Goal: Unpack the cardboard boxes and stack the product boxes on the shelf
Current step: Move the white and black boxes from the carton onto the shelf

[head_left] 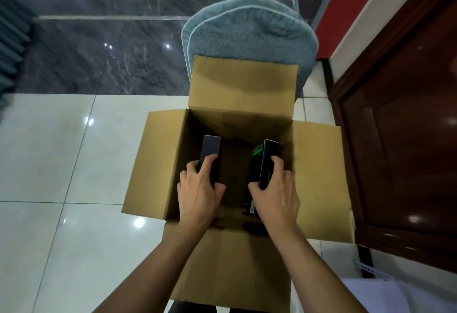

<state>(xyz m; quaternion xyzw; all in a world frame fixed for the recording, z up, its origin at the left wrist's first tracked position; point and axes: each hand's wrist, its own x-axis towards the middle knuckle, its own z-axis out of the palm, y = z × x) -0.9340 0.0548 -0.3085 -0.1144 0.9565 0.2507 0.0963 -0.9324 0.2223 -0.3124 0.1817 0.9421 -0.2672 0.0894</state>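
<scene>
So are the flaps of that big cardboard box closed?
No: all four flaps of the cardboard box are folded outward, and the left hand and right hand each grip a dark product box inside it.

Cardboard box (237, 164) center frame, all four flaps open. Left hand (200, 189) grips a dark product box (210, 154) at 9 o'clock inside; right hand (274, 194) grips a second dark box (268, 161) with green print at 3 o'clock. Blue-grey fuzzy mat (249, 33) at 12, brown wooden door (405, 127) at 3, white tile floor (61, 164) at 9.
</scene>
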